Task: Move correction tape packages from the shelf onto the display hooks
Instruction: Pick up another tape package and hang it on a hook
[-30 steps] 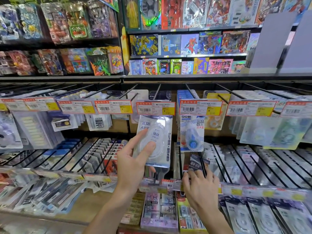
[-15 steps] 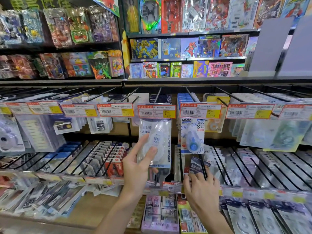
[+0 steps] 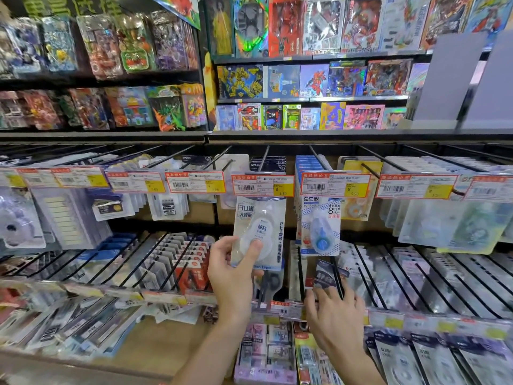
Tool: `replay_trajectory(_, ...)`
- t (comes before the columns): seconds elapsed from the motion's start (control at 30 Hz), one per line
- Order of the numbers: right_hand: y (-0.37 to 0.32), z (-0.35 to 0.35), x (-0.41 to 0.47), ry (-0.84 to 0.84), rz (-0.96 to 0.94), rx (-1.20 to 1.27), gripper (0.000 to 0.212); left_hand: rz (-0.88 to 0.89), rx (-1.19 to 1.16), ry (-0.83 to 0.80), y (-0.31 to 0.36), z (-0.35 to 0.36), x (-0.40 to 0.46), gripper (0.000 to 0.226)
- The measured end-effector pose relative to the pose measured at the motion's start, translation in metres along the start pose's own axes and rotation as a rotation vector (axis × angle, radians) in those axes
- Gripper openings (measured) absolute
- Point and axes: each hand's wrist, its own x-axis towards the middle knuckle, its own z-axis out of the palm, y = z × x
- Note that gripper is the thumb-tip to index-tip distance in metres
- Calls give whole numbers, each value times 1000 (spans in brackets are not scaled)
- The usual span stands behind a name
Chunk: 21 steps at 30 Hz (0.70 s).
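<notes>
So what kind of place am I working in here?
Likely a stationery and toy shop aisle: price tags on display hooks, hanging correction tape packs, boxed toys shelved above.

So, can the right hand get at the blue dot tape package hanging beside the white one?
Probably yes. The right hand rests on the lower hooks, and the blue package hangs at the front of its hook above it, uncovered.

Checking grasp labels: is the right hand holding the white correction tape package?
No, the left hand grips the white correction tape package; the right hand reaches lower.
</notes>
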Motion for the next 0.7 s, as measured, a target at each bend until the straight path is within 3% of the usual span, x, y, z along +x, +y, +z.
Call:
replay_trajectory(0.43, -3, 1, -1, 103, -8, 11, 53, -101, -172, 109, -33, 6, 8, 47)
replay_trajectory(0.7, -2, 3, -1, 96, -6, 8, 54, -76, -140, 166, -60, 21, 37, 42)
